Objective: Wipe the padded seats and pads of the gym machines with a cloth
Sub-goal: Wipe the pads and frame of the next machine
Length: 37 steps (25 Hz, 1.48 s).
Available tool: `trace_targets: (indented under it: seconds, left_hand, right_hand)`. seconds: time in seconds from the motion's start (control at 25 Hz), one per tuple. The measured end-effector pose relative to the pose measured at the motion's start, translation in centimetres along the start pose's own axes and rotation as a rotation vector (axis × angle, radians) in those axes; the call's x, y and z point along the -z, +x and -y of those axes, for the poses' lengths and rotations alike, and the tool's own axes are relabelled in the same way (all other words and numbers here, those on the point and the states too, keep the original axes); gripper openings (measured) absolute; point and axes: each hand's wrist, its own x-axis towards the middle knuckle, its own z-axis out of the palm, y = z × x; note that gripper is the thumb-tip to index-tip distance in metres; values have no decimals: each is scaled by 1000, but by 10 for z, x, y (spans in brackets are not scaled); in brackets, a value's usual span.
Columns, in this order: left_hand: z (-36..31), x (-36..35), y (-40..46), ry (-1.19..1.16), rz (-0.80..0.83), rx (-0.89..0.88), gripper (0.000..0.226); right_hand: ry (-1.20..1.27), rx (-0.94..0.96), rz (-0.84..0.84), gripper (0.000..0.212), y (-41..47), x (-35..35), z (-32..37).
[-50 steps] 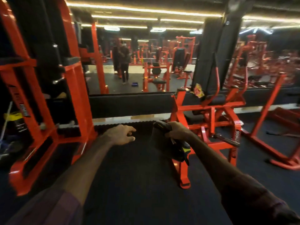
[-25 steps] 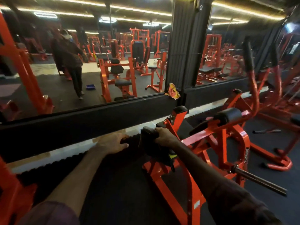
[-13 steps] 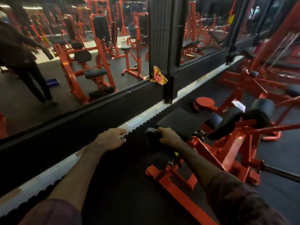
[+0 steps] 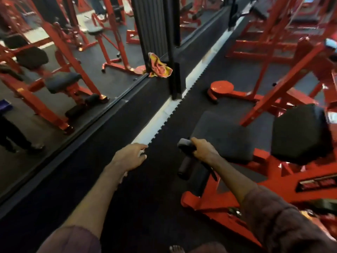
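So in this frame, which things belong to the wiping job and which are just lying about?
Job:
- dark cloth, gripped in the right hand
- near seat pad, just ahead of that hand
- second pad, to its right

Lying about:
- crumpled yellow-red rag on the mirror ledge
- round red foot plate
- left hand, holding nothing

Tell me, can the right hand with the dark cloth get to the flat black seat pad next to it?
Probably yes. The right hand, gripping the dark cloth, sits at the near edge of the flat black seat pad, with nothing between them.
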Motion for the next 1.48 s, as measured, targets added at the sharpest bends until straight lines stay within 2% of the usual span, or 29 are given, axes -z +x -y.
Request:
trace_targets:
  seconds: [0.12,0.32,0.6,0.84,1.0,1.12,1.24,1.36,1.48]
  left_hand:
    - [25,9,93,34,4,-114,51]
    - [31,7,264,169,55,-393,55]
    - [11,46,467,300,165,-738,55]
    - [-72,34,573,363,290,-1110,54]
    - [-130,13,647,409,317,-1309,53]
    - [-180,10,691,437,390,-1472,52]
    - [-240,3,733,446,373,-1632,52]
    - [-288,-17,753,434,394,-1750,53]
    - [-326,-55,767,405,474,-1830,59]
  right_hand:
    - [43,-119,-10,23,50,-3,-3]
    - [113,-358,-100,26,121,-18,-31]
    - [303,-851,-424,16,173,-22,-31]
    - [473,-1286,-729,18,209,-45,-37]
    - [571,-1466,-982,19,244,-61,-69]
    - [573,-1624,-1207,20,268,-64,-85]
    - [545,-1712,-1387,21,287,-62,-101]
    - [480,-1825,-1485,32,303,-70,-98]
    - [310,-1969,-1495,53,336,-86,-91]
